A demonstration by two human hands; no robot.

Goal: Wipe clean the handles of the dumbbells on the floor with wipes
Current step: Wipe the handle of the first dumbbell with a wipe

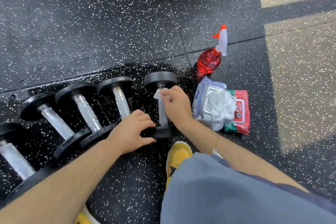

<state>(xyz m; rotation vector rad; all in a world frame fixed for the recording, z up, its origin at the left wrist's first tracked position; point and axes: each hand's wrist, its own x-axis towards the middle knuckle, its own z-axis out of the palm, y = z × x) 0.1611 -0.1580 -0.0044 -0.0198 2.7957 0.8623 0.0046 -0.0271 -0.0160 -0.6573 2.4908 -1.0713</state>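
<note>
Past grey shorts (227, 187), rightmost dumbbell (161, 80) is gripped at its near plate by left hand (131, 132). Wipe (157, 94) is pinched in right hand (175, 104) fingers against its handle (162, 114). Other four dumbbells (87, 112): wiped or not cannot be told.

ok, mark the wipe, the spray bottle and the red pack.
wipe (157, 94), head view, its free corner.
spray bottle (209, 62), head view, red body.
red pack (241, 112), head view, top face.
</note>
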